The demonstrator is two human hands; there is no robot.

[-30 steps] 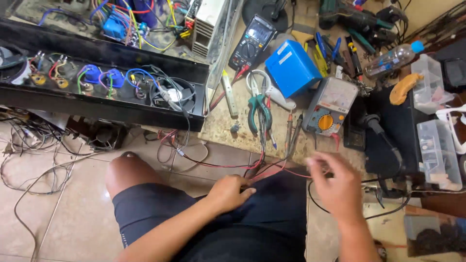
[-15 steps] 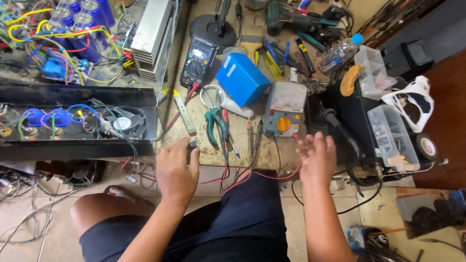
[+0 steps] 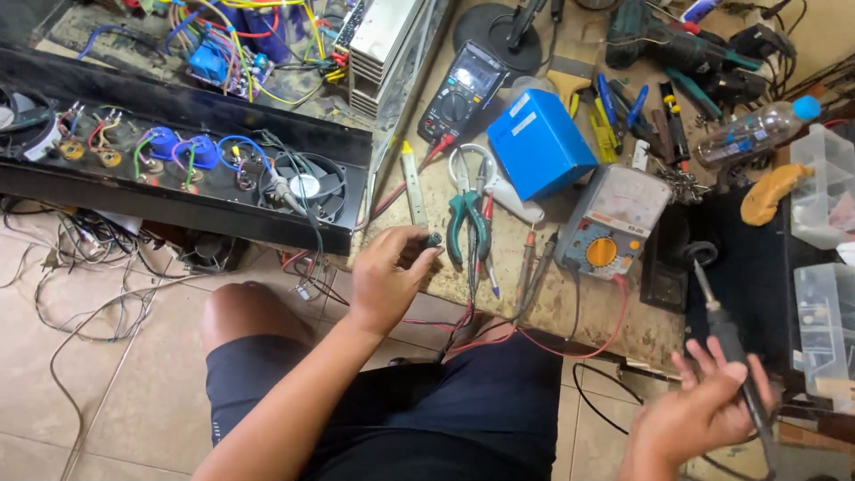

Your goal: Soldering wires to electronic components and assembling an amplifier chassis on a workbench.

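Observation:
My left hand point(image 3: 385, 281) is at the front edge of the workbench point(image 3: 570, 312) and pinches a small black part point(image 3: 434, 239) between thumb and fingertips. Just right of it lie green-handled pliers point(image 3: 465, 223) and thin probes with red and black leads. My right hand point(image 3: 704, 414) is low at the right, off the bench. It holds the dark handle of a soldering iron point(image 3: 728, 343), whose thin shaft points up toward the bench. My knee and dark shorts point(image 3: 463, 410) fill the lower middle.
A black amplifier chassis point(image 3: 178, 191) with a fan and coloured wiring lies at the left. On the bench are a blue box point(image 3: 539, 142), an analog meter point(image 3: 614, 218), a digital meter point(image 3: 463, 85), a plastic bottle point(image 3: 757, 134) and clear boxes point(image 3: 824, 191). Loose cables lie on the tiled floor.
My left hand rose from my lap to the bench edge and pinched the small black part. My right hand dropped to the lower right and now holds the soldering iron.

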